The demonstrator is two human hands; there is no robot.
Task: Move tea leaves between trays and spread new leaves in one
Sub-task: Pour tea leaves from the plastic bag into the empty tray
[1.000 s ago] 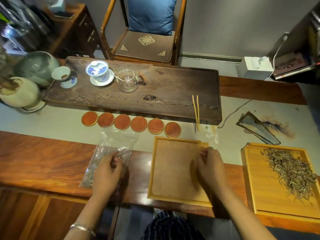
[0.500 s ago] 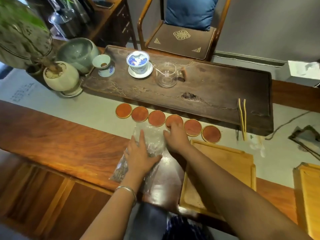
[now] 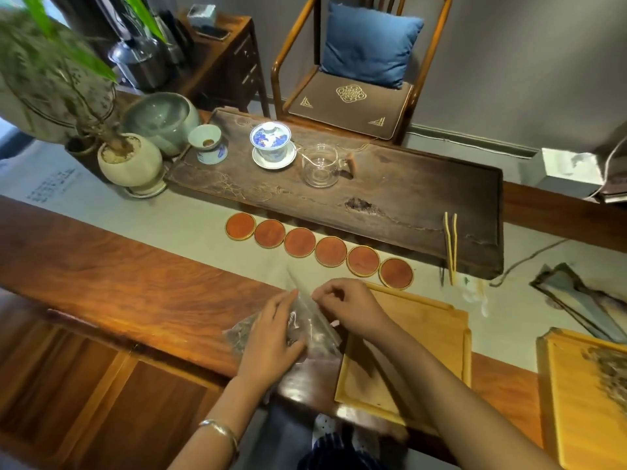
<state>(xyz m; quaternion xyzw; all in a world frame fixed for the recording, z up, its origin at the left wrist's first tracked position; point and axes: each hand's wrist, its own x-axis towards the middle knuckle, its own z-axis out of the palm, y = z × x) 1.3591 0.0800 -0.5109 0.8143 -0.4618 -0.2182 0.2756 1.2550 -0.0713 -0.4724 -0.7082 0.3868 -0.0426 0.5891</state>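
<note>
A: What has changed in the last second?

B: The right hand [image 3: 349,308] has been taken off the empty tray [image 3: 431,337] and brought across to the bag [image 3: 305,329] of leaves. A second ago it was laid flat inside that tray; half a second ago it was already at the bag's far end, near the coasters [image 3: 330,251].

A: How are the hands placed now?

B: The bag's upper edge is pinched by the curled fingers of the right hand. The bag's body is pressed down against the table [image 3: 142,290] by the left hand [image 3: 271,344], fingers nearly straight and laid over the plastic. Whether the left thumb is hooked under the bag cannot be told.

A: And the meaning for the task?

B: The bag is probably being opened, so that new leaves can be tipped out and spread. The transfer appears finished: the near tray is seen bare, and older leaves [image 3: 610,374] are lying in the far tray [image 3: 556,395] at the right edge.

A: Anything else different from before?

B: The view has been swung left, so the far tray is now cut off, and the plant [image 3: 51,69] and its pot [image 3: 130,161] are shown large. The bag itself has hardly been shifted.
</note>
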